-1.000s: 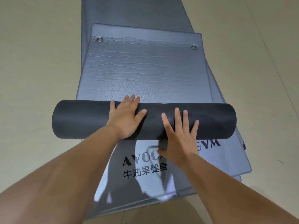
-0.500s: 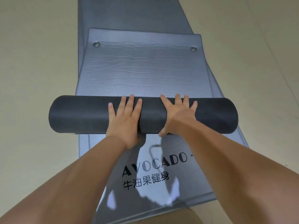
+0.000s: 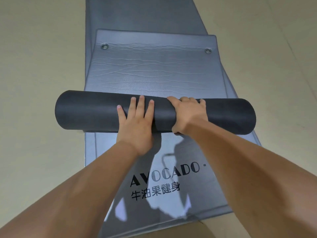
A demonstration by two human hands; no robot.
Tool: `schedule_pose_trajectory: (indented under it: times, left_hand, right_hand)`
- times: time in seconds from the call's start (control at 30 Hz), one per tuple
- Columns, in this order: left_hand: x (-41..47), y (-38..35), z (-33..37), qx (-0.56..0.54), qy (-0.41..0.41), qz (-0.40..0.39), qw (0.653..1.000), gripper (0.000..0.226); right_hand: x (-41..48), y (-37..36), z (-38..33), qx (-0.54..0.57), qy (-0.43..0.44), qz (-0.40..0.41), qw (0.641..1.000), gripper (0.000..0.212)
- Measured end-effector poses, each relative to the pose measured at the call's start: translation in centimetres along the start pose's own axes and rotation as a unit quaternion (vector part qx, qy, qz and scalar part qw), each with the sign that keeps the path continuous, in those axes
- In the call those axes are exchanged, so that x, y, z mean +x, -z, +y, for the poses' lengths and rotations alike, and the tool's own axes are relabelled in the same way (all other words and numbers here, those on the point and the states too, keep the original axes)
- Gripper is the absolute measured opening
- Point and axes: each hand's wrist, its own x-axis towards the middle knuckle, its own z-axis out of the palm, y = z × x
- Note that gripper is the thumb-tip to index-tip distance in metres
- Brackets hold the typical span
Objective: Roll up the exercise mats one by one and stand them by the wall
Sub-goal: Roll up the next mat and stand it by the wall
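Two bare forearms reach in from the near edge. Nearest, a grey printed mat (image 3: pixel 171 200) lies flat on the floor (image 3: pixel 37 69), with "AVOCADO" and Chinese characters in black; more grey mat edges show under its near and right edges.

Rolled mat (image 3: pixel 85 112), a dark cylinder, lies crosswise on the grey stack about halfway up. Both of its ends stick out past the stack's left and right edges.

Left hand (image 3: pixel 137 126) is flat on top of the roll, fingers (image 3: pixel 141 107) straight and slightly spread, palm at the roll's near side. Right hand (image 3: pixel 188 114) is just beside it, fingers hooked over the roll's far side, thumb at the near underside, gripping the roll.

Beyond the roll is the flat wrinkled grey mat end (image 3: pixel 154 71), with a left eyelet (image 3: pixel 105 46) and a right eyelet (image 3: pixel 208 50) near its far corners. Another grey mat (image 3: pixel 145 14) runs underneath toward the far edge.
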Motion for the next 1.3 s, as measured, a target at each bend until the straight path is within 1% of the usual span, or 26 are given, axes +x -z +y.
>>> schedule_pose_trajectory:
  times: [0.1, 0.17, 0.23, 0.3, 0.37, 0.47, 0.57, 0.6, 0.7, 0.77, 0.83, 0.87, 0.9, 0.97, 1.07, 1.13, 1.17, 1.2, 1.23, 1.3]
  left_hand:
    - [-1.0, -0.3, -0.4, 0.003, -0.012, 0.004, 1.000, 0.107]
    - [-2.0, -0.3, -0.5, -0.001, -0.019, 0.002, 1.000, 0.107]
    - [-3.3, 0.0, -0.3, -0.024, -0.024, 0.006, 0.999, 0.101]
    - [-4.8, 0.2, 0.3, -0.049, -0.030, 0.026, 0.998, 0.091]
    - [-6.4, 0.0, 1.2, -0.070, -0.024, 0.043, 0.996, 0.082]
    - [-9.7, -1.6, 2.5, -0.086, -0.016, 0.042, 0.995, 0.078]
    - [-12.4, -3.4, 2.6, -0.071, -0.045, 0.048, 0.995, 0.077]
    - [-12.9, -3.6, 2.5, -0.065, -0.058, 0.054, 0.995, 0.077]
    - [-12.9, -3.5, 2.2, -0.055, -0.070, 0.049, 0.995, 0.080]
    - [-12.7, -3.5, 2.1, -0.066, -0.057, 0.035, 0.996, 0.079]
    - [-12.4, -3.7, 2.2, -0.084, -0.040, 0.024, 0.995, 0.076]
    - [-12.2, -3.6, 2.4, -0.091, -0.030, 0.021, 0.995, 0.076]
    - [-11.8, -3.4, 2.5, -0.098, -0.020, 0.017, 0.995, 0.076]
    - [-10.5, -2.6, 2.6, -0.112, -0.002, 0.010, 0.994, 0.078]
    - [-7.6, -1.2, 2.3, -0.126, 0.018, 0.014, 0.992, 0.079]
    - [-6.0, -0.7, 2.1, -0.129, 0.028, 0.010, 0.991, 0.076]
    - [-5.4, -0.6, 2.0, -0.129, 0.031, 0.005, 0.991, 0.075]
    - [-5.0, -0.5, 2.0, -0.130, 0.033, 0.001, 0.991, 0.075]
    - [-4.5, -0.3, 1.9, -0.129, 0.034, -0.003, 0.991, 0.075]
    - [-3.5, 0.0, 1.8, -0.130, 0.036, -0.014, 0.991, 0.077]
  right_hand:
    - [-1.3, -1.1, -0.1, -0.007, 0.002, 0.017, 1.000, 0.108]
    - [-2.8, -2.1, -0.1, -0.005, 0.001, 0.031, 1.000, 0.102]
    - [-4.4, -3.2, 0.0, -0.002, 0.003, 0.042, 0.999, 0.098]
    - [-6.2, -4.0, 0.1, 0.003, 0.004, 0.044, 0.999, 0.097]
    - [-7.9, -4.2, 0.2, 0.009, 0.001, 0.028, 1.000, 0.096]
    - [-10.3, -4.4, 0.2, 0.014, 0.004, -0.014, 1.000, 0.092]
    - [-11.9, -4.1, 0.3, 0.003, 0.025, -0.039, 0.999, 0.077]
    - [-11.9, -3.8, 0.4, 0.001, 0.029, -0.051, 0.998, 0.075]
    - [-11.2, -2.4, 0.7, 0.023, 0.030, -0.077, 0.996, 0.083]
    - [-10.9, -2.6, 0.7, 0.019, 0.026, -0.086, 0.996, 0.100]
    - [-11.3, -3.3, 0.5, 0.004, 0.019, -0.092, 0.996, 0.124]
    - [-11.6, -3.6, 0.5, 0.007, 0.015, -0.081, 0.997, 0.131]
    - [-12.0, -3.9, 0.5, 0.018, 0.014, -0.058, 0.998, 0.134]
    - [-12.6, -4.6, 0.5, 0.038, 0.025, 0.019, 0.999, 0.127]
    - [-13.5, -6.6, 0.2, 0.037, 0.030, 0.130, 0.990, 0.108]
    - [-13.8, -8.0, 0.3, 0.030, 0.010, 0.164, 0.986, 0.097]
    - [-13.7, -8.4, 0.4, 0.030, 0.005, 0.172, 0.985, 0.096]
    - [-13.5, -8.5, 0.5, 0.026, 0.004, 0.171, 0.985, 0.100]
    - [-13.2, -8.3, 0.6, 0.018, 0.006, 0.156, 0.988, 0.109]
    - [-12.3, -7.4, 0.9, -0.009, 0.007, 0.087, 0.996, 0.142]
